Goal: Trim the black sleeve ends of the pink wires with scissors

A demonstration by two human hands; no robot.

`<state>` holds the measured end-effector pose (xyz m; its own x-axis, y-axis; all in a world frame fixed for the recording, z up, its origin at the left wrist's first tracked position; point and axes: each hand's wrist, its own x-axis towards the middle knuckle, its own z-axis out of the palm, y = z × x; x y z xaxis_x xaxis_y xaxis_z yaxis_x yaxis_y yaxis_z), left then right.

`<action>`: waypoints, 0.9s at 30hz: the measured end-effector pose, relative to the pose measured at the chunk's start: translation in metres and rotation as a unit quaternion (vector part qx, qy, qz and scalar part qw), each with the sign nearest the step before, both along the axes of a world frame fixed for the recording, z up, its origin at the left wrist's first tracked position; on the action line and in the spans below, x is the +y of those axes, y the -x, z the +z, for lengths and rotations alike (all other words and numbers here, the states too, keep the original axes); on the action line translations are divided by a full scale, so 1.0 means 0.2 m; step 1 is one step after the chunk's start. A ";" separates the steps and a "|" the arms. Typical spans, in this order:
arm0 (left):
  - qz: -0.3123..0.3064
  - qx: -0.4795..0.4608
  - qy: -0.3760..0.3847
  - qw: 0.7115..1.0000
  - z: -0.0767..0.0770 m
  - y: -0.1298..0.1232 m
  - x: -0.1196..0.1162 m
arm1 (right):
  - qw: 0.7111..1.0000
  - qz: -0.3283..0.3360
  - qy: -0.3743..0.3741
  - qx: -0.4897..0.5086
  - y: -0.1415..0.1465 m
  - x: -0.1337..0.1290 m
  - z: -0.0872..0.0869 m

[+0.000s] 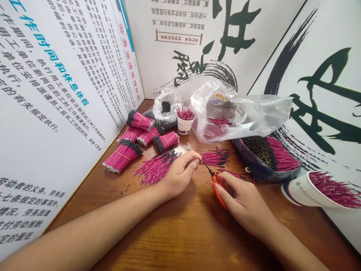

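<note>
My left hand (182, 173) is closed in a pinch over the table's middle; what its fingertips hold is too small to make out. My right hand (239, 195) is wrapped round the orange handles of a pair of small pliers or snips (218, 188), whose dark tip points at my left fingertips. Beside my left hand lies a loose pile of pink sticks with black ends (155, 167). Another loose pile (216, 157) lies behind the tool. A small metal piece (187, 147) sits just beyond my left hand.
Banded pink bundles (122, 155) lie at the left. Behind are a paper cup of pink sticks (185, 119), a bag with black pieces (166, 107) and a clear plastic bag (242, 113). At the right are a dark, filled container (263, 171) and a tilted cup (299, 188). Printed panels surround the table.
</note>
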<state>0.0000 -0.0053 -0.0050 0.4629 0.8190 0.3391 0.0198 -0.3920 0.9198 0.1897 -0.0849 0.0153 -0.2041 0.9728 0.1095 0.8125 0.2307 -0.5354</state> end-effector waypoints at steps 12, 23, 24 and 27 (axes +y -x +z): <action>0.002 0.029 0.006 1.000 0.01 0.01 0.00 | 1.000 0.005 0.005 0.000 0.00 0.00 0.00; -0.009 0.024 0.029 0.999 0.02 0.01 -0.01 | 1.000 0.020 -0.005 0.005 0.00 0.01 0.02; -0.010 0.024 0.028 0.999 0.02 0.01 -0.01 | 1.000 0.020 -0.010 0.000 0.00 0.00 0.01; -0.014 0.023 0.026 0.999 0.02 0.01 -0.01 | 0.999 0.015 -0.028 -0.012 -0.01 0.00 0.01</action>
<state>-0.0023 -0.0074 -0.0013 0.5003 0.8216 0.2733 0.0530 -0.3441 0.9374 0.1917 -0.0850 0.0171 -0.2359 0.9587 0.1591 0.8171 0.2843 -0.5015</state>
